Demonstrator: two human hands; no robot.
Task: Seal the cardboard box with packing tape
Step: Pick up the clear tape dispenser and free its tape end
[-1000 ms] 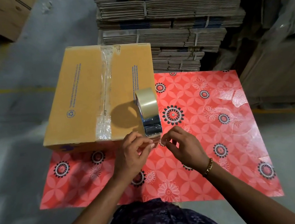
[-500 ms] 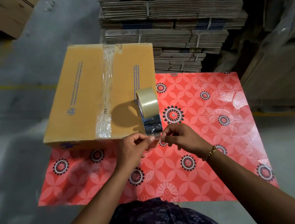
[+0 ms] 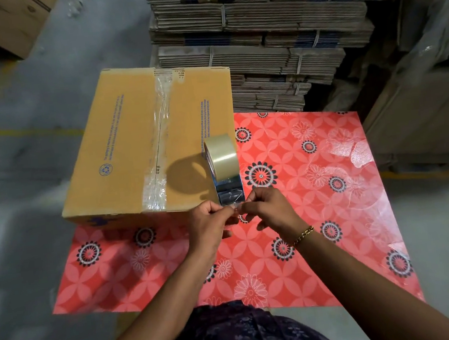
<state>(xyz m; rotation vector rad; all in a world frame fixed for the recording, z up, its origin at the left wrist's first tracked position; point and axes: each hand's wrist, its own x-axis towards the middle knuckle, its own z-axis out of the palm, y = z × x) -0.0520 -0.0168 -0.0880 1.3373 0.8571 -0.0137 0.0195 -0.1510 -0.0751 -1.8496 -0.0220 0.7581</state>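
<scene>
A closed cardboard box (image 3: 120,151) sits on a red flowered mat (image 3: 307,216), with a wrinkled strip of clear tape (image 3: 158,160) along its centre seam. A roll of clear packing tape (image 3: 222,157) stands on edge at the box's near right corner, and a length of tape (image 3: 230,193) runs from it down toward me. My left hand (image 3: 210,224) and my right hand (image 3: 270,209) meet just in front of the box, each pinching the free end of that tape between thumb and fingers.
Bundled stacks of flattened cartons (image 3: 259,40) rise behind the box and mat. Another carton (image 3: 5,24) lies at the far left on the grey concrete floor (image 3: 17,249). Brown boxes and plastic wrap (image 3: 420,108) stand at the right. Tape scraps (image 3: 355,152) stick to the mat.
Both hands have risen slightly toward the box's near corner and drawn closer, now pinching the tape end together. The roll and box have not shifted.
</scene>
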